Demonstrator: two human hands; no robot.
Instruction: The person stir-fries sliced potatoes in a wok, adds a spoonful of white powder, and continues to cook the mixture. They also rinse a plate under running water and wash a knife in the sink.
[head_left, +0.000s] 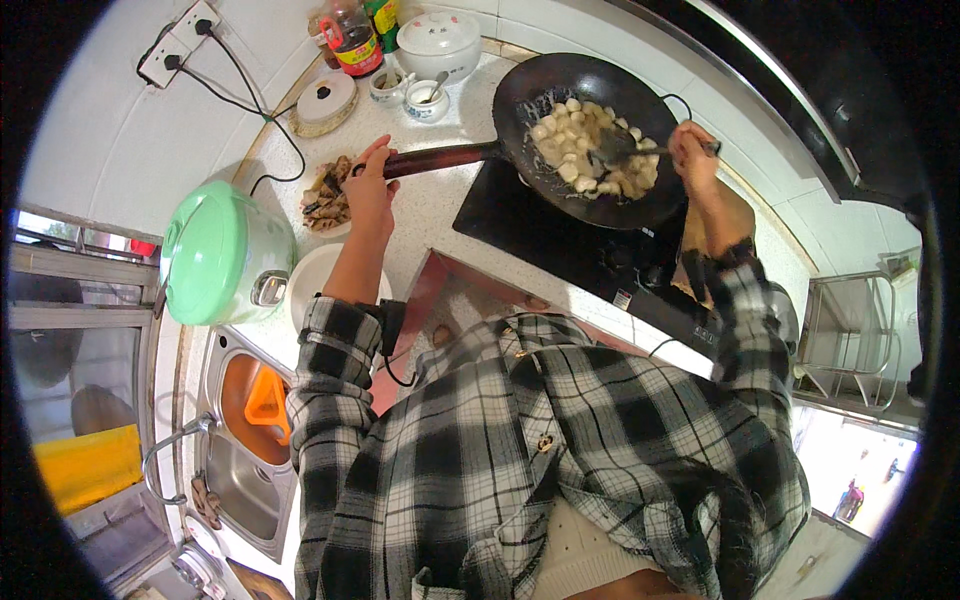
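My left hand (373, 187) grips the end of the long dark handle (442, 158) of a black wok (525, 82). Pale, round food pieces (559, 139) and some browner bits lie in the wok, which is over a black induction cooktop (495, 206). The dark handle of a cooking spatula or ladle (645, 151) is in my right hand (695, 161), at the wok's right rim; its blurred head is among the food. Beside and partly behind my left hand, a plate of brown cooked pieces (326, 206) sits on the counter.
A green-lidded rice cooker (225, 255) and a white bowl (304, 281) stand left. Behind are a lidded white pot (442, 45), small spice jars (426, 109), a sauce bottle (356, 49) and a round lid (328, 96). A double sink (244, 487) holds an orange basket (266, 397). A metal rack (847, 330) is right.
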